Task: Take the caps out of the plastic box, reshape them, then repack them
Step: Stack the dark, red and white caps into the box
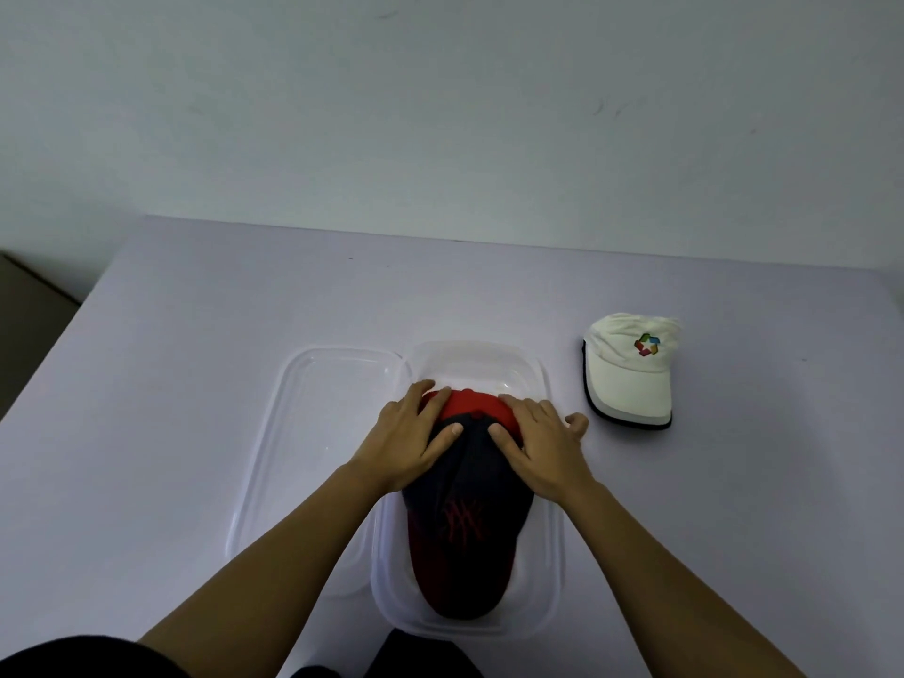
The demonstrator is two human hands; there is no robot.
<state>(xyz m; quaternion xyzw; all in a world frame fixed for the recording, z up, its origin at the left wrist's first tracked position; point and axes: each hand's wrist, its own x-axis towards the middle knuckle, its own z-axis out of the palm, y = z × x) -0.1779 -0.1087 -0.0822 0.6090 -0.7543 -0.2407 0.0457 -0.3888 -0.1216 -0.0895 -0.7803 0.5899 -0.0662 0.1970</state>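
Left hand (416,433) and right hand (543,442), grips flat-fingered, press dark cap (469,530) within plastic box (552,579) rim; white cap (631,369) apart at 2 o'clock.

My left forearm (274,570) and right forearm (660,570) are bare, uncovered from the wrists to the lower edge of view. My left grip (411,442) and right grip (543,447) are bare too, thumbnails cut short. Black clothing (73,658) fills the bottom left corner, and a second dark patch (425,653) shows between my arms.
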